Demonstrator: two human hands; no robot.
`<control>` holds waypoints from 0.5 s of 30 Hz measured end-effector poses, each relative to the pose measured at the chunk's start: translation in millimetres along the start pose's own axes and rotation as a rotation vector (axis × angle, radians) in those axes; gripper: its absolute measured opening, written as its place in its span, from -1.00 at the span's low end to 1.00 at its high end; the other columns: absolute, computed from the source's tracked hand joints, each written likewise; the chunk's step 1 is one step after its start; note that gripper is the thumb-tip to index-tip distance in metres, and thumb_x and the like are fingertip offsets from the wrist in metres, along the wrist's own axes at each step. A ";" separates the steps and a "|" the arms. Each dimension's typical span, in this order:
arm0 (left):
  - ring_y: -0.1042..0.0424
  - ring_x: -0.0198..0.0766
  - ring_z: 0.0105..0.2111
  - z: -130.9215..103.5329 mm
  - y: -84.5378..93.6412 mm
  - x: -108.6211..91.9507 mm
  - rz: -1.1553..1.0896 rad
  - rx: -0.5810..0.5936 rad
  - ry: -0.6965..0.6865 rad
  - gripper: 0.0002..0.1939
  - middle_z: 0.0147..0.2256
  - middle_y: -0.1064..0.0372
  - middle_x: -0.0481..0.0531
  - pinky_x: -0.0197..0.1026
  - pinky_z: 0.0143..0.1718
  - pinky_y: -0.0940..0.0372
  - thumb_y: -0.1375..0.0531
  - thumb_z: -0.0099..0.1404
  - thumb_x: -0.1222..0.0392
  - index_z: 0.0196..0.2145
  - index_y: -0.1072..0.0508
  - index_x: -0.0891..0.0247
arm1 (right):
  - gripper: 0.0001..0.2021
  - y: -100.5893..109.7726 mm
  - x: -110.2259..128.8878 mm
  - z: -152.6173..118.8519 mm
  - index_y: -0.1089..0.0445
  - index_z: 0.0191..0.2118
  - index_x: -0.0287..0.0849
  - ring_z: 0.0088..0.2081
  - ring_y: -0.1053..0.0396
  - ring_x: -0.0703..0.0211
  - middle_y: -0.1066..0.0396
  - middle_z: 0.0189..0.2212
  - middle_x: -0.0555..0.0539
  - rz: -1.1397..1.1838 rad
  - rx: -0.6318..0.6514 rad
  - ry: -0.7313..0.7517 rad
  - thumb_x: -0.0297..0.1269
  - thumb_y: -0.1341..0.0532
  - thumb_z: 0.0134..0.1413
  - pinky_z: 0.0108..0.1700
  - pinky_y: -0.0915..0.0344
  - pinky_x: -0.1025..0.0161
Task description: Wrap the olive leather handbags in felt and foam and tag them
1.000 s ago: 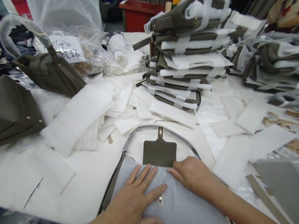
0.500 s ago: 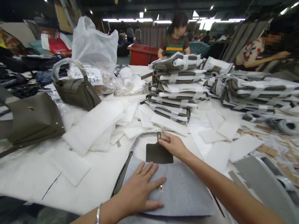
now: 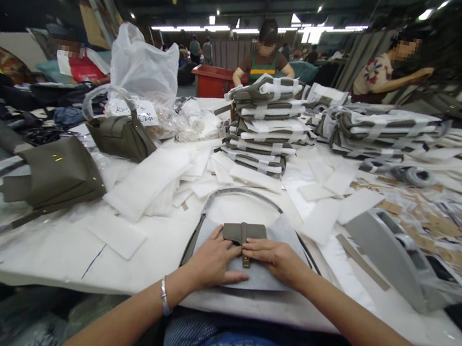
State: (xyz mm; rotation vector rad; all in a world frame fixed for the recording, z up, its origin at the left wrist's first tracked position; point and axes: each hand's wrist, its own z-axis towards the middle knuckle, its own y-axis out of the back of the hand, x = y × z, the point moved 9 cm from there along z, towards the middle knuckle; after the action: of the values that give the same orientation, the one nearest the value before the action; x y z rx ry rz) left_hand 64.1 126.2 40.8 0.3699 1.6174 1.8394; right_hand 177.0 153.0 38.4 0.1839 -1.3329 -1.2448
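Note:
An olive-grey handbag lies on the table in front of me, a thin pale grey sheet (image 3: 270, 284) over its front. Its wrapped handle (image 3: 249, 192) arches away from me. The flap (image 3: 233, 230) is folded down over the sheet, and a narrow strap with a gold clasp (image 3: 246, 261) hangs at its middle. My left hand (image 3: 212, 261) rests with fingers spread on the sheet and the flap's left edge. My right hand (image 3: 281, 258) lies flat with fingers stretched across the flap's right side, fingertips at the strap. Part of the flap is hidden under both hands.
Another olive handbag (image 3: 61, 175) lies at left, with one more (image 3: 125, 136) behind it. White foam sheets (image 3: 148, 180) are strewn beyond my bag. Wrapped bags (image 3: 262, 125) are stacked farther back. A grey tape dispenser (image 3: 393, 257) stands at right. Co-workers (image 3: 264, 61) are across the table.
My right hand has brought the raised flap and its clasp down toward me onto the sheet, letting go of the clasp end. My left hand stays on the bag. The view has tilted lower.

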 end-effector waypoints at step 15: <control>-0.44 -0.30 0.07 -26.9 8.9 -46.1 -0.043 -0.105 -0.257 -0.58 0.10 -0.44 0.07 -0.30 0.12 -0.33 0.03 0.43 0.34 0.19 -0.33 0.23 | -0.84 -9.1 11.3 13.4 -0.55 -0.17 -0.17 -0.07 -0.48 0.18 -0.58 -0.15 -0.07 -0.258 0.048 0.091 -0.37 -0.20 0.27 0.01 -0.37 0.26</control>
State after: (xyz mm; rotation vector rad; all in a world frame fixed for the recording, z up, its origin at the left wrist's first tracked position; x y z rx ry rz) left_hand 79.9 76.0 53.5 0.4989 1.3403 1.7562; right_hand 158.4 147.9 43.1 0.4531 -1.2894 -1.4024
